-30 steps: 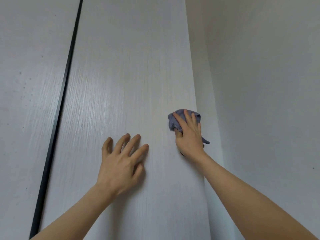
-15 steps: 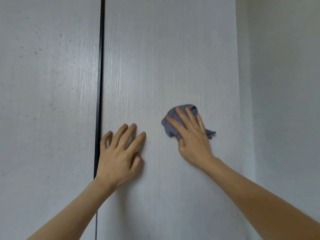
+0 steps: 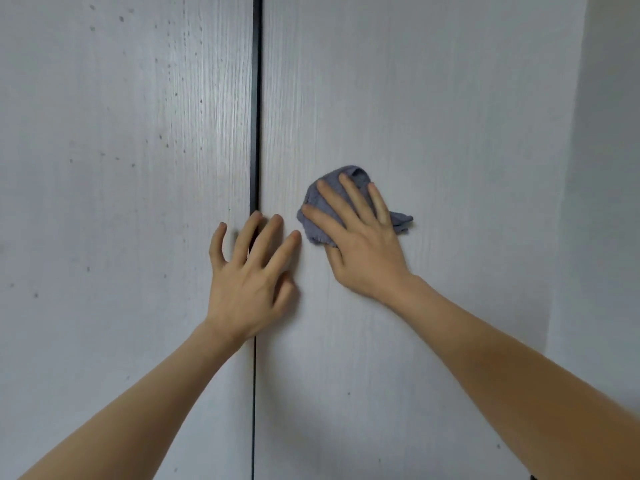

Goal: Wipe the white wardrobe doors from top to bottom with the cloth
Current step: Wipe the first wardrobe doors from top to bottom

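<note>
The left wardrobe door (image 3: 121,202) carries scattered dark specks. The left hand (image 3: 247,282) rests with fingers spread and straight across the dark gap (image 3: 256,98) between the doors, holding nothing. On the right wardrobe door (image 3: 433,116), the right hand (image 3: 363,251) presses the bunched grey-blue cloth (image 3: 313,216) flat against the panel, fingers extended. The cloth appears soft, light and limp; it is best controlled under a flat palm.
</note>
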The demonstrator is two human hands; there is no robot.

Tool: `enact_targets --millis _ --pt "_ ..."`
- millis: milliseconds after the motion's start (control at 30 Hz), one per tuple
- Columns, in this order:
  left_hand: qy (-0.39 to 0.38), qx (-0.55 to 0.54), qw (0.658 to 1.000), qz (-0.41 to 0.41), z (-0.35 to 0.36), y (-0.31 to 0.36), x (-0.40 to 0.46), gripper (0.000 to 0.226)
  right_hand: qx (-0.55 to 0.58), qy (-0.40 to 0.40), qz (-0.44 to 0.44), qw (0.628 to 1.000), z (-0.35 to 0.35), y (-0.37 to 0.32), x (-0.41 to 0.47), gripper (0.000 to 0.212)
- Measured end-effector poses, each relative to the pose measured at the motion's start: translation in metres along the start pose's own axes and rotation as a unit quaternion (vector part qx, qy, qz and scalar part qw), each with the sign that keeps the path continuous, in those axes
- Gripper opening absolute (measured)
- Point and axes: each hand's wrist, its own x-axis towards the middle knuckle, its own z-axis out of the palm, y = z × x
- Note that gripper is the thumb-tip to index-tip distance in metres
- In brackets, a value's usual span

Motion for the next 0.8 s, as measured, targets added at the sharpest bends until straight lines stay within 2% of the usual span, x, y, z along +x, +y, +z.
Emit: enact_targets --millis 100,200,267,367,500,667,800 --pt "0.015 -0.007 1.000 0.016 0.004 -0.001 -0.023 0.049 -0.002 -0.007 -0.004 1.000 0.011 -0.027 -0.036 0.052" --pt "-0.005 -0.012 1.000 0.021 0.010 0.001 -0.055 0.051 -0.010 -0.022 0.009 1.000 0.023 -0.049 -0.082 0.052" --pt "-0.017 -0.023 0.999 0.027 0.012 0.002 -0.071 0.052 -0.024 -0.036 -0.017 0.999 0.030 -0.064 -0.117 0.053" --pt "-0.052 -0.051 0.997 0.037 0.012 0.007 -0.095 0.052 -0.041 -0.103 -0.087 0.990 0.040 -0.082 -0.166 0.058" --pt "-0.087 -0.057 0.994 0.040 0.010 0.006 -0.118 0.054 -0.042 -0.137 -0.124 0.982 0.041 -0.079 -0.173 0.064" --pt "-0.096 -0.056 0.993 0.024 0.011 -0.003 -0.143 0.055 0.022 -0.038 0.013 0.999 0.032 -0.080 -0.105 0.062" --pt "-0.077 -0.066 0.995 0.003 0.015 -0.004 -0.147 0.057 0.061 0.036 0.116 0.991 0.032 -0.093 -0.058 0.053"
